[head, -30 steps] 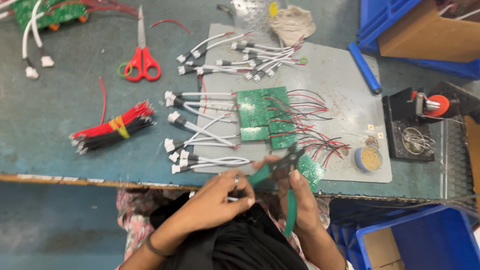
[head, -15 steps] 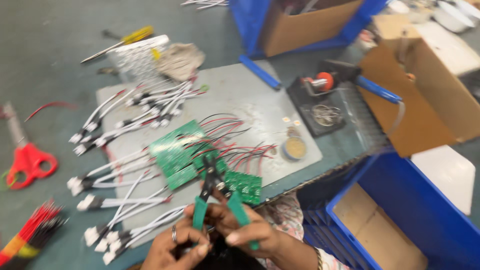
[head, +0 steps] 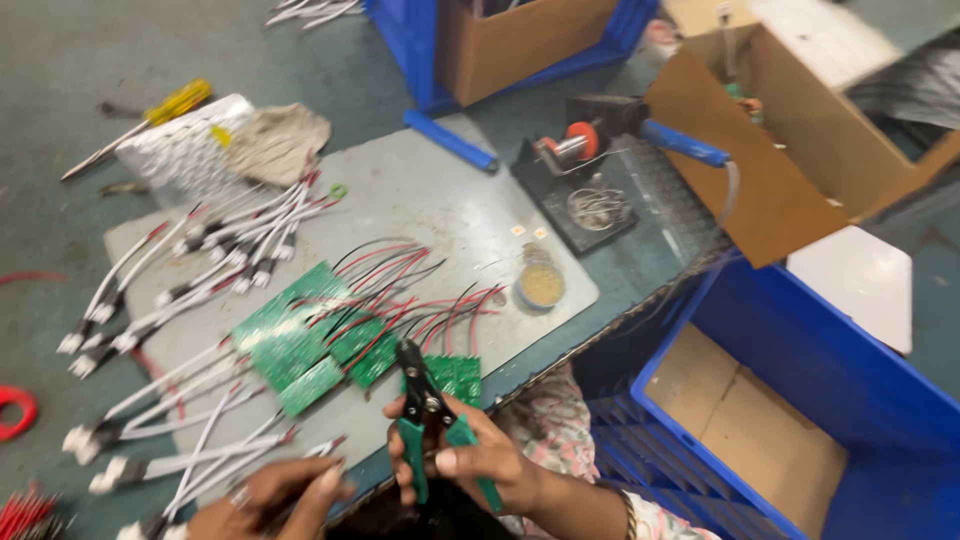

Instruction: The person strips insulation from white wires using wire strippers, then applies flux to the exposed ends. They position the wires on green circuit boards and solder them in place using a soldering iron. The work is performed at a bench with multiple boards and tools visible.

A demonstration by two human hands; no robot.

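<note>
1. Two hands in shot, so grip first: our right hand (head: 480, 462) is wrapped around the green-handled wire cutters (head: 432, 428), fingers closed on both handles, dark nose pointing up and away from us. Can't tell if the nose has a wire in it, too blurry.

2. Our left hand (head: 268, 495) sits low at the table edge, fingers curled by the ends of the white-sleeved leads (head: 190, 465). Whether it's actually pinching one, we can't say.

3. The small green circuit board with red and black wires (head: 458, 376) lies right beside the cutter nose, just above our right hand on the grey work mat (head: 420, 200). Touching or not, hard to call.

4. Progress, our guess: the bigger cluster of green circuit boards (head: 300, 345) to the left already has red and black wires fanned out, so the wiring looks done. Trimming looks like what's left, starting with the board at the cutters.

5. Further out: more white leads with connectors (head: 250, 235) lie loose up the mat, and a small round tin of yellowish paste (head: 541, 286) sits near the mat's right edge.

6. Beyond that, a soldering iron stand with a red spool (head: 585, 140), a yellow-handled screwdriver (head: 150, 115), and a blue plastic crate (head: 850, 400) on our right.
</note>
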